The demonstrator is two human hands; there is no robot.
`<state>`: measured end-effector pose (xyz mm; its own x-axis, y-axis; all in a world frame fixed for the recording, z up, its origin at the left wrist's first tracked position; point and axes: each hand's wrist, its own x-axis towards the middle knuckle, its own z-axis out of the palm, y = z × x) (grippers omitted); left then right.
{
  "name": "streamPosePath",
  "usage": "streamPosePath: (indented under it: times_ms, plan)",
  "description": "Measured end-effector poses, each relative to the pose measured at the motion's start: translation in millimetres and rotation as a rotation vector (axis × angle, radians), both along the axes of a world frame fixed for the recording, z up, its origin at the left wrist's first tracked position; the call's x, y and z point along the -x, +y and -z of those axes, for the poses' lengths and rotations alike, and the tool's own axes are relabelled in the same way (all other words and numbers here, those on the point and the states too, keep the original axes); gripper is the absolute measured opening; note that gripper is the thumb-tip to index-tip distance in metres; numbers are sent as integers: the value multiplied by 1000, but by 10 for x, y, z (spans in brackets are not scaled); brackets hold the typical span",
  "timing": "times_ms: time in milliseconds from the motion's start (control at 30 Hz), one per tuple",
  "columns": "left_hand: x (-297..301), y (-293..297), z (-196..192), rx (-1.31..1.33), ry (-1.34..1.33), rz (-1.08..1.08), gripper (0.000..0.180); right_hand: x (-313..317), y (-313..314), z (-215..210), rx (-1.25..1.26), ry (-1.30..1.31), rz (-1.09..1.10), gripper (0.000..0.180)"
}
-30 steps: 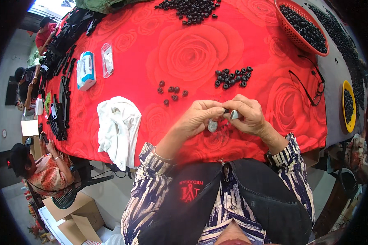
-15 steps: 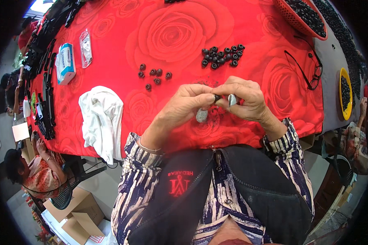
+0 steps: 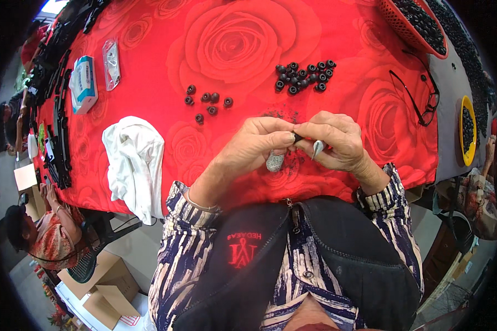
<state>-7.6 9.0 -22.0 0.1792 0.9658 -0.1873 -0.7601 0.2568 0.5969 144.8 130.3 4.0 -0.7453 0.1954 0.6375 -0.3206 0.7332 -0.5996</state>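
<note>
My left hand (image 3: 255, 144) pinches a small black rounded part (image 3: 297, 136) between thumb and forefinger. Against it, my right hand (image 3: 337, 140) is closed around a small tool, whose pale, pointed, blade-like end (image 3: 317, 148) sticks out below the fingers; its exact kind I cannot make out. A speckled grey piece (image 3: 275, 161) shows just under my left hand, and whether it is held or lies there I cannot tell. Beyond my right hand sits a cluster of several black parts (image 3: 306, 75) with round holes. A looser group of them (image 3: 211, 98) lies further left.
Black crumbs (image 3: 294, 164) are scattered on the red rose-patterned tablecloth (image 3: 226, 44). To the left are a white cloth (image 3: 132, 165), a tissue pack (image 3: 84, 85) and a clear plastic case (image 3: 111, 63). Eyeglasses (image 3: 425, 113), a red basket (image 3: 408, 27) and a yellow tray (image 3: 468, 132) stand right.
The view has shifted slightly. Both hands stay together at the black part; my right hand has turned a little, and the blade-like end looks narrower and sits slightly lower.
</note>
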Motion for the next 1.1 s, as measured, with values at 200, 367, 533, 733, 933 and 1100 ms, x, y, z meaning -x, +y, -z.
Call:
streamPosePath:
  times_ms: [200, 367, 533, 733, 933, 1100]
  plan:
    - [-29, -1, 10, 10, 29, -84, 22, 0, -13, -3, -63, 50, 50, 30]
    - [-43, -35, -57, 32, 127, -146, 21, -33, 9, -83, 24, -49, 58, 27]
    - [-40, -26, -92, -2, 165, -219, 20, -105, 48, -128, 634, -370, 97, 22]
    - [-55, -20, -109, -10, 296, -248, 18, -107, 74, -104, 833, -461, -30, 19]
    - [-54, -30, -143, 32, 305, -246, 18, -58, 21, -131, 813, -435, -8, 19]
    - [-62, -12, -147, 33, 347, -244, 18, -81, 88, -178, 690, -526, 70, 17]
